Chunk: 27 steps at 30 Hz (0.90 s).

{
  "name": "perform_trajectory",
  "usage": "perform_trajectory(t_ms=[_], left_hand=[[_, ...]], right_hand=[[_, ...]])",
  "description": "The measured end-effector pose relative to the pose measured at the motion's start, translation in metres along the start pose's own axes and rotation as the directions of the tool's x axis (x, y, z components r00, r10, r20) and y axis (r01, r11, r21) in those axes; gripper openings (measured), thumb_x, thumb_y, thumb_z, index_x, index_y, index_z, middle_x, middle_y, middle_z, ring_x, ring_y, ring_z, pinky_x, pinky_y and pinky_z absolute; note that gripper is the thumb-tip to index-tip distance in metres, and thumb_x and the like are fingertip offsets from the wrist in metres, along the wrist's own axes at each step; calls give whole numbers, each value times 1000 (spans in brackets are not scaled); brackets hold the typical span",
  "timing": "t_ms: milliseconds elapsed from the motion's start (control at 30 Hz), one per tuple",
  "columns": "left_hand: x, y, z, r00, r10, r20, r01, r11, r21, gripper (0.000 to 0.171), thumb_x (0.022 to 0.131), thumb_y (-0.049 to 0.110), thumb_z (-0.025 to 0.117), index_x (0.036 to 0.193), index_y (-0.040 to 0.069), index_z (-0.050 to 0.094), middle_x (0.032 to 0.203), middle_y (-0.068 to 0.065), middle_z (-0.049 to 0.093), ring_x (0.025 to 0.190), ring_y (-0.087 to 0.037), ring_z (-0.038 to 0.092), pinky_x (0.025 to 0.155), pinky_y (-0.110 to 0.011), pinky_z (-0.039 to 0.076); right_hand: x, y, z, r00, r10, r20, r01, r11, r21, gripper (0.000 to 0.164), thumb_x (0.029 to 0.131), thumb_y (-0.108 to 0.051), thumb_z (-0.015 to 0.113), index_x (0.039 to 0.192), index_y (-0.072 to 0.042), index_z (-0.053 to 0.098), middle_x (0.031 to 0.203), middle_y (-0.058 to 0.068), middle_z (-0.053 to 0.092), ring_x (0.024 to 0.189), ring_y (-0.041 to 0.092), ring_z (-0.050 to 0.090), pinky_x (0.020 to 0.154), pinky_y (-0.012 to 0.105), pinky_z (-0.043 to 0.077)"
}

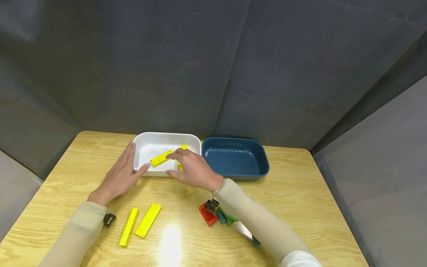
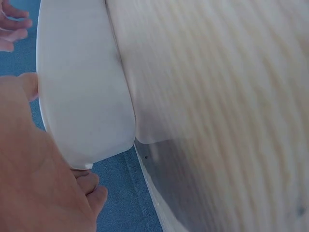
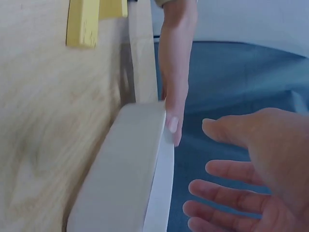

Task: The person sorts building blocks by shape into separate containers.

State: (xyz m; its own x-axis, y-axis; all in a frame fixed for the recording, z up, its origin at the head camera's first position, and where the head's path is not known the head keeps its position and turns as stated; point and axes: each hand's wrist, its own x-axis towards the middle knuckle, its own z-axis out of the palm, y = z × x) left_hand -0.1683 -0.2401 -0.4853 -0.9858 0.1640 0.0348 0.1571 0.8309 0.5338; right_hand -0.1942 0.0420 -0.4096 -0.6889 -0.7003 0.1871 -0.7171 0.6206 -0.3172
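A white plastic bin (image 1: 156, 139) stands at the back of the wooden table. At its left end my left hand (image 1: 116, 174) holds the corner, thumb over the front rim and fingers along the outer side. In the left wrist view, that thumb (image 2: 30, 86) lies at the rim. My right hand (image 1: 193, 168) hovers over the bin's front right part, and the right wrist view shows its fingers (image 3: 231, 198) spread with nothing between them. A yellow block (image 1: 161, 158) is in the bin by the right fingertips. Another yellow block (image 1: 184, 147) is partly hidden behind that hand.
Touching the white bin on the right is a dark blue bin (image 1: 233, 157). Two yellow blocks (image 1: 148, 220) lie at the front left. Under my right forearm are a red block (image 1: 208, 215), a green piece (image 1: 228, 218) and other small pieces. Dark cloth hangs behind the table.
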Motion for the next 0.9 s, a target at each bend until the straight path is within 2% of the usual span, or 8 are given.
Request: perform_trajectory(t_ms=[300, 400, 533, 700, 900], left_hand=[[0, -1, 2, 1000, -7, -1, 7, 1000, -5, 102, 108, 68, 44, 171, 10, -11, 179, -3, -19, 164, -46, 4, 125, -74, 16], [0, -1, 2, 1000, -5, 1, 5, 1000, -10, 103, 108, 67, 44, 171, 10, -12, 179, -3, -20, 164, -46, 4, 125, -74, 16], [0, 0, 2, 1000, 0, 0, 0, 1000, -14, 102, 108, 67, 44, 171, 9, -12, 178, -3, -20, 164, -46, 3, 125, -74, 16], [0, 1, 2, 1000, 5, 0, -5, 1000, -12, 102, 108, 66, 45, 171, 9, -11, 179, -4, -19, 164, -47, 4, 125, -74, 16], [-2, 1, 1, 1000, 1, 4, -1, 1000, -6, 102, 108, 67, 45, 171, 9, -11, 179, -4, -19, 164, -46, 4, 125, -73, 16]], right_hand=[[-21, -17, 2, 993, -106, 48, 104, 994, 30, 52, 98, -37, 81, 141, -11, 70, 132, 4, 71, 112, 18, 68, 91, 26, 59], [-27, -22, 5, 991, -124, 47, 124, 992, 0, 52, 98, -39, 81, 142, -13, 69, 132, 1, 71, 114, 15, 68, 97, 26, 58], [-35, -30, 11, 990, -135, 33, 136, 991, -22, 55, 98, -41, 80, 143, -13, 68, 132, 1, 70, 115, 16, 68, 96, 26, 58], [-44, -41, 20, 992, -123, 36, 123, 992, 1, 59, 97, -45, 80, 145, -13, 65, 135, 1, 69, 118, 15, 67, 94, 26, 58], [-53, -52, 35, 995, -58, 80, 56, 998, 32, 66, 96, -49, 80, 148, -13, 62, 141, 3, 65, 122, 17, 66, 96, 27, 58]])
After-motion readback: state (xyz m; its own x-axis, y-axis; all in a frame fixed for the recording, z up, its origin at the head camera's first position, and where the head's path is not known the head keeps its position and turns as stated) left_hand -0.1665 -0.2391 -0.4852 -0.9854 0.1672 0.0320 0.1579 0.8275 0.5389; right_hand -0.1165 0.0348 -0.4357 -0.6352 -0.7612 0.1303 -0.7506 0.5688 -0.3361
